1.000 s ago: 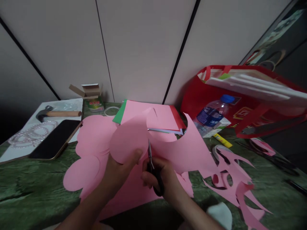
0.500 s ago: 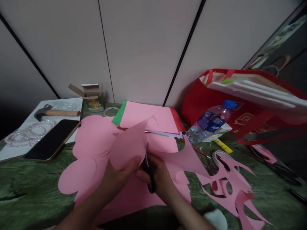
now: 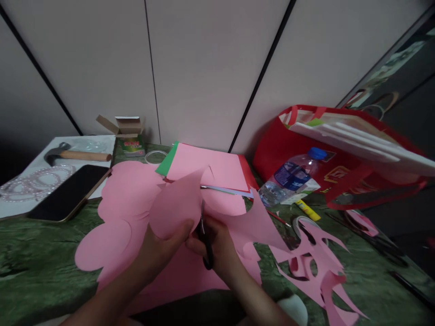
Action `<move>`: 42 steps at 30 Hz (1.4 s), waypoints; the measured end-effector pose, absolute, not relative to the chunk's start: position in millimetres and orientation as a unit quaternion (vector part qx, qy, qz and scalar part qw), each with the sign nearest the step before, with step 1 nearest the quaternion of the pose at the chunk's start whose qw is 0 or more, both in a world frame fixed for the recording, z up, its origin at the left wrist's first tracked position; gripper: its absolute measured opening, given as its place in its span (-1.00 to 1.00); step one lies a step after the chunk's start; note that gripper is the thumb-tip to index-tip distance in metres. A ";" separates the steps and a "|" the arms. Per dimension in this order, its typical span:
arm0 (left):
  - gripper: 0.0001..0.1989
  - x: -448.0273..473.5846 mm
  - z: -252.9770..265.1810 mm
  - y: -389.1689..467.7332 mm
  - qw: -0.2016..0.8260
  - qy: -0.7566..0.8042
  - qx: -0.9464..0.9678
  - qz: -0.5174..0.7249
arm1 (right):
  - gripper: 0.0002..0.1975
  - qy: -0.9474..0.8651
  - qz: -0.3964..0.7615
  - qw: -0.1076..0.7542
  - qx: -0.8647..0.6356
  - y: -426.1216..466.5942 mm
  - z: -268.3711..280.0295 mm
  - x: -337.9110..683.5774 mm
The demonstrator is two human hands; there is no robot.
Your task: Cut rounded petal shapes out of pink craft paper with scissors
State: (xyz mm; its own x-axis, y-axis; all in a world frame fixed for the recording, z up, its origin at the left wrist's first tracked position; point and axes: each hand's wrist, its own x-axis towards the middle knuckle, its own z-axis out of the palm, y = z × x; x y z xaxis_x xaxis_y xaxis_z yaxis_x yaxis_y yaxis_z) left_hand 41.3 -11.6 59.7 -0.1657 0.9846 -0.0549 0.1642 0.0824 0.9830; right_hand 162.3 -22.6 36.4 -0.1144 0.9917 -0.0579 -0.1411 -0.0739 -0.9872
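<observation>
Held by its lower edge, a pink paper sheet (image 3: 175, 203) is pinched in my left hand (image 3: 163, 246), thumb on top. My right hand (image 3: 217, 244) is closed round the black handles of a pair of scissors (image 3: 206, 244). The blades point away from me and lie at the edge of a rounded shape in the paper. An offcut part of the sheet hangs off to the right of the blades. Below both hands lie several pink paper pieces (image 3: 127, 190) with rounded edges, overlapping on the green table.
Left are a hammer (image 3: 78, 155), beads (image 3: 41, 181) and a phone (image 3: 70, 192). Behind stand a small open box (image 3: 132, 140) and stacked coloured paper (image 3: 207, 165). Right are a water bottle (image 3: 290, 179), a red bag (image 3: 272, 140), a yellow tube (image 3: 308, 210) and pink scraps (image 3: 316, 258).
The view has shifted slightly, so most things sit a little further left. My hands keep the same grip on paper and scissors, with hardly any movement between them.
</observation>
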 end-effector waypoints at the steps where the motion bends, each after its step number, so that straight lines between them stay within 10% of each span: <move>1: -0.66 41.2 59.2 -11.8 0.427 0.600 0.480 0.477 | -0.68 -0.474 0.577 0.488 -0.453 -22.1 35.3 162.3; 42: -0.89 49.9 63.2 -8.3 0.505 0.584 0.491 0.403 | -0.61 -0.448 0.585 0.502 -0.453 -21.4 21.3 174.6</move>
